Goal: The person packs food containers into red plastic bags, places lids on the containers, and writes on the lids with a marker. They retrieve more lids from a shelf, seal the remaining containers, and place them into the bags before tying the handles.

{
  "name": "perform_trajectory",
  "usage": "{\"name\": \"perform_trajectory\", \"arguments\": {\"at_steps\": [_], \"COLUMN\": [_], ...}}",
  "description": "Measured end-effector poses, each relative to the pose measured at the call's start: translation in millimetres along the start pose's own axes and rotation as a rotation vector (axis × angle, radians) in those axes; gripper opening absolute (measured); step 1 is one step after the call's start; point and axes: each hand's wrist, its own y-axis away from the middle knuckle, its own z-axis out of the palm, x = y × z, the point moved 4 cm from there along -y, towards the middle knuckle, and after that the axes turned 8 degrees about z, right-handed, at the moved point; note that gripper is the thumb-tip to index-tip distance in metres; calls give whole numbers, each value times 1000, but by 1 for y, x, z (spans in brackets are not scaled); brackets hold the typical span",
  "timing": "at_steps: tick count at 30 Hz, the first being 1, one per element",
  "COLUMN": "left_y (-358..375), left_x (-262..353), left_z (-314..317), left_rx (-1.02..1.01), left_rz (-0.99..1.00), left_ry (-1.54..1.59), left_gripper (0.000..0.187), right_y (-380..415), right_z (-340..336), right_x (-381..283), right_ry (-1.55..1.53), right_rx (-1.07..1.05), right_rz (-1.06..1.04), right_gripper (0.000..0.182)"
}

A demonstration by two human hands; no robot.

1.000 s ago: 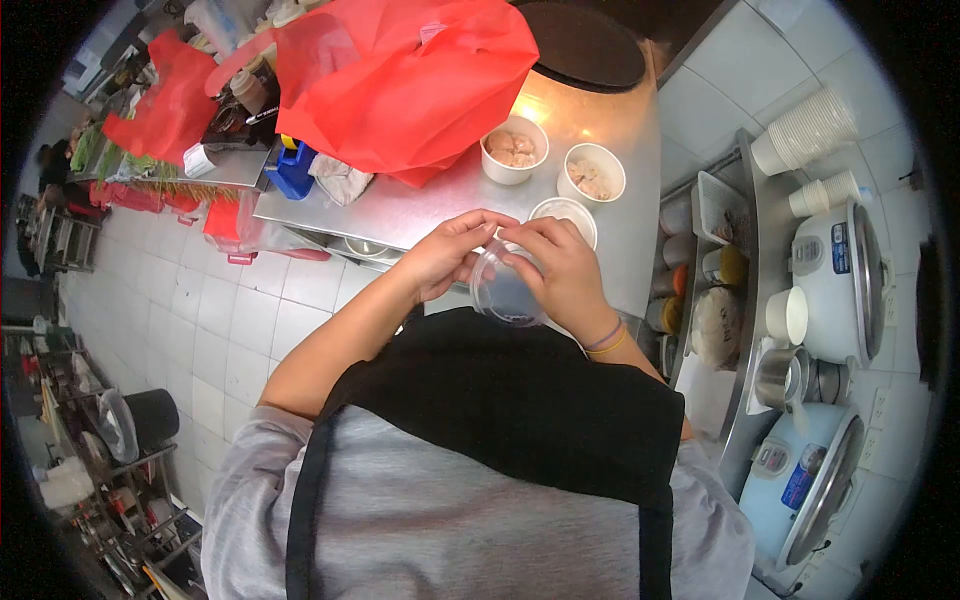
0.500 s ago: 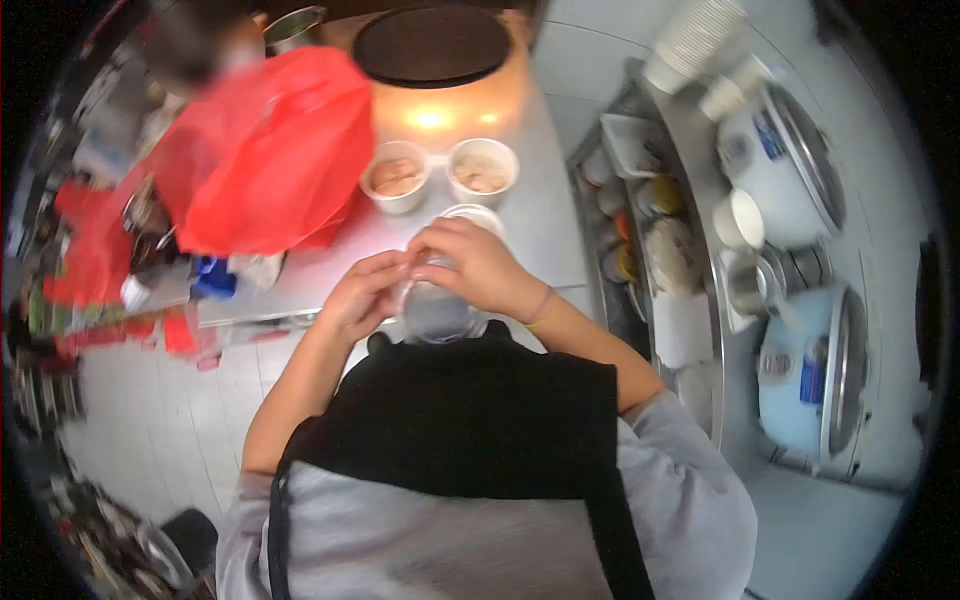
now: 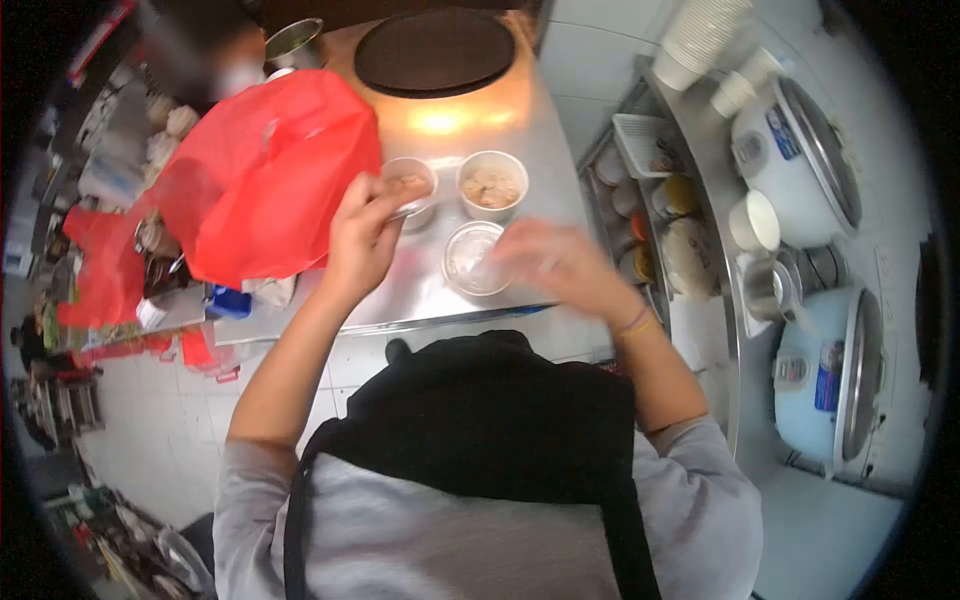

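My left hand (image 3: 362, 238) reaches over the near side of the left paper bowl (image 3: 420, 172). Its fingers are closed on the edge of a clear plastic lid (image 3: 408, 209), seen nearly edge-on and partly hidden by them. Pinkish food shows inside that bowl. My right hand (image 3: 560, 262) is smeared by motion, just right of a round clear lid with a pale rim (image 3: 472, 262), its fingertips overlapping the rim in this view. Behind that lid stands a second paper bowl (image 3: 492, 186), uncovered, with pale chunks of food in it.
A big red plastic bag (image 3: 285, 170) fills the left of the steel counter (image 3: 410, 290). A dark round griddle (image 3: 435, 52) lies at the back. On the right, a shelf holds stacked paper cups (image 3: 700, 45) and blue rice cookers (image 3: 812, 370). Another person (image 3: 205, 50) is beyond the bag.
My hands have parted from the clear lid they held together near my apron. The left went forward to the left bowl with a lid; the right swung right, uncovering the lid on the counter.
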Motion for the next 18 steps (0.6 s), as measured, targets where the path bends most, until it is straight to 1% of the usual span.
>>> {"name": "perform_trajectory", "arguments": {"at_steps": [1,2,4,6,7,9,10,13,15,16,18], "left_y": [-5,-12,-16,-11,-6,3,8,22,26,30,38], "left_x": [-12,-23,-49,-76,-87,-103,-108,-114,-105,-101,-93], "left_z": [7,19,46,71,77,84,84,78,70,69,68], "left_rx": [27,-1,-53,-91,-111,-154,-180,-244,-263,-279,-312], "left_rz": [97,137,207,270,250,207,175,91,51,34,1], "left_ry": [-118,-205,-352,-475,-513,-585,-574,-501,-400,-404,-413], "left_gripper": [47,49,51,50,50,50,51,51,52,52,53], "right_y": [-7,-16,-38,-57,-61,-64,-65,-53,-62,-67,-87], "right_z": [-22,-40,-54,-44,-37,-14,-5,3,-3,-7,3], "right_x": [14,31,73,125,144,165,163,154,157,159,156], "right_ry": [127,254,336,522,618,699,739,719,741,753,823], "right_rx": [211,425,542,536,534,438,392,252,321,356,389], "right_rz": [15,35,76,44,26,80,107,134,66,32,143], "right_gripper": [20,23,33,36,37,36,36,44,50,53,54]}}
